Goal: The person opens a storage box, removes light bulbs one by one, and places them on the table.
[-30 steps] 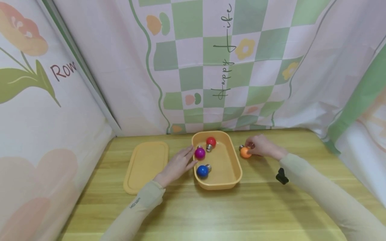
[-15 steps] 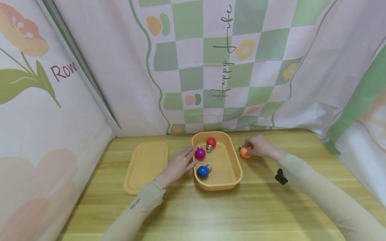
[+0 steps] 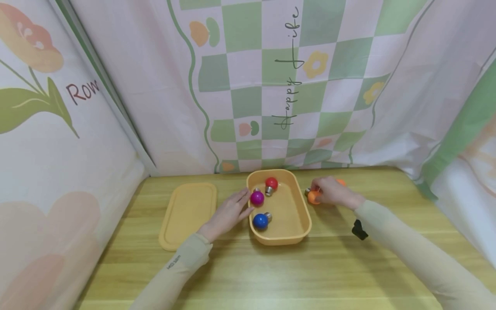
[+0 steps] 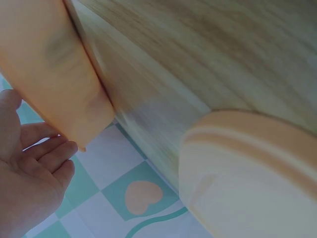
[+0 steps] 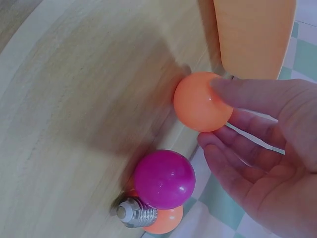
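Note:
My right hand (image 3: 334, 191) pinches an orange light bulb (image 5: 203, 101) between thumb and fingers, just right of an open yellow box (image 3: 286, 242). Inside the box lie a red bulb (image 3: 271, 183), a purple bulb (image 3: 257, 198) and a blue bulb (image 3: 261, 221). With its fingers extended, my left hand (image 3: 226, 214) touches the box's left rim. The right wrist view also has another purple bulb (image 5: 165, 179) and a second orange bulb (image 5: 166, 221) on the table near the right hand. In the head view that hand hides the purple one.
A flat yellow lid (image 3: 188, 215) lies on the wooden table (image 3: 263, 275) left of the box. Behind the table hangs a green-and-white checked curtain (image 3: 248, 103), and a flowered curtain (image 3: 73, 181) stands at the left. A small black object (image 3: 359, 230) is at the right sleeve.
The right hand has shifted slightly left toward the box with the orange bulb, uncovering part of another orange bulb behind it. The left hand has stayed at the rim.

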`<state>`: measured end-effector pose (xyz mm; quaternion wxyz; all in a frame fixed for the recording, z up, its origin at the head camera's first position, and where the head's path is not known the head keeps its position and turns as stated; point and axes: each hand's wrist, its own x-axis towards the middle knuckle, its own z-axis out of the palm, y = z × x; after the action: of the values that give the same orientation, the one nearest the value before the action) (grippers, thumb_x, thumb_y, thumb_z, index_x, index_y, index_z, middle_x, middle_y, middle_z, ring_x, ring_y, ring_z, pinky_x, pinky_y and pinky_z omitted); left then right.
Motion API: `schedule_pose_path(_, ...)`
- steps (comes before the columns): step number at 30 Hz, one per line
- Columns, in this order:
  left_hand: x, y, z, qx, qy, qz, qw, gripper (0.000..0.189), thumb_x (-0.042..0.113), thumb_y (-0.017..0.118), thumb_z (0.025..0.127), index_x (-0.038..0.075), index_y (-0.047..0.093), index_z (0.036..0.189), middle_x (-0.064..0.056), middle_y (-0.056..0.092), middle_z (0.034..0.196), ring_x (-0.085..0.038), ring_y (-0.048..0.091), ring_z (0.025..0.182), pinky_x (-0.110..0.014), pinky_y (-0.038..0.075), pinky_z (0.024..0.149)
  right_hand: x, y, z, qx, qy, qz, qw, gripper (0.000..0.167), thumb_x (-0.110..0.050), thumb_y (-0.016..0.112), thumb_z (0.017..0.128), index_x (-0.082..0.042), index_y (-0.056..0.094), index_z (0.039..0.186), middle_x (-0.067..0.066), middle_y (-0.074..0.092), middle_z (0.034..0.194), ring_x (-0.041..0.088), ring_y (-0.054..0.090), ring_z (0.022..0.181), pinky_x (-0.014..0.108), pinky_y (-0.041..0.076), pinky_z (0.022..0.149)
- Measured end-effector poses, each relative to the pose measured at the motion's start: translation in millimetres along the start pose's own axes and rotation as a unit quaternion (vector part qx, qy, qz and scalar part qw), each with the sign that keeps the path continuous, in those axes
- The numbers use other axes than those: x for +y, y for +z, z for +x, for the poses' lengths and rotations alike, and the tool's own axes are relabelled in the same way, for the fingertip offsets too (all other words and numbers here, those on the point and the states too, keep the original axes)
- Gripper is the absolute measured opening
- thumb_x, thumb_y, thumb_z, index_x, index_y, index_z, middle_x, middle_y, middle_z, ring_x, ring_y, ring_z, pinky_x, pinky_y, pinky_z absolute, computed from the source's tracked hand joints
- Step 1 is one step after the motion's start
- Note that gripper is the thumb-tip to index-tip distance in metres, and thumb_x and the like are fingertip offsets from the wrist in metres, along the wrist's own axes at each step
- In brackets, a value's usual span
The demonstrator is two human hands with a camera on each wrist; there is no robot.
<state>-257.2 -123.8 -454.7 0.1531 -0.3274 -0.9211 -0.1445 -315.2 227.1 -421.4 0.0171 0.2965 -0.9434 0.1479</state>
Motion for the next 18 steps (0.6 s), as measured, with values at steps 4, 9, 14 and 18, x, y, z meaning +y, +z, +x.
schedule_pose_path(4,0.0,0.1,0.0,-0.001,0.000,0.003,1.0000,0.054,0.027,0.064,0.097,-0.004,0.051,0.140,-0.026,0.053,0.143,-0.038,0.058,0.128,-0.045,0.050,0.110,-1.2,1.8,-1.2,0.002,0.005,0.000,1.0000,0.018,-0.005,0.077,0.073,-0.003,0.066,0.088,0.014,0.071,0.087,0.029,0.066,0.081,0.047,0.059,0.075)
schedule_pose_path(9,-0.5,0.7,-0.8,0.000,-0.001,0.004,1.0000,0.054,0.027,0.064,0.097,-0.004,0.052,0.140,-0.025,0.054,0.143,-0.038,0.059,0.128,-0.045,0.050,0.110,-3.2,3.4,-2.3,0.013,0.000,-0.002,0.9999,0.019,-0.005,0.077,0.072,-0.003,0.065,0.087,0.015,0.071,0.087,0.029,0.066,0.080,0.047,0.059,0.075)
schedule_pose_path(14,0.2,0.2,-0.4,0.001,-0.001,-0.001,1.0000,0.054,0.027,0.064,0.097,-0.004,0.052,0.139,-0.025,0.054,0.143,-0.038,0.059,0.127,-0.045,0.050,0.110,-4.3,3.3,-4.4,0.017,-0.006,-0.007,0.9998,0.020,-0.004,0.078,0.071,-0.002,0.065,0.087,0.014,0.070,0.086,0.029,0.066,0.079,0.046,0.058,0.074)
schedule_pose_path(18,1.0,-1.1,0.1,0.000,-0.003,0.002,1.0000,0.054,0.028,0.064,0.097,-0.004,0.052,0.139,-0.025,0.054,0.142,-0.038,0.059,0.127,-0.045,0.050,0.110,-5.4,1.1,-5.9,0.015,-0.011,-0.014,0.9997,0.023,-0.004,0.079,0.071,-0.001,0.065,0.088,0.014,0.069,0.085,0.027,0.064,0.078,0.044,0.057,0.071)
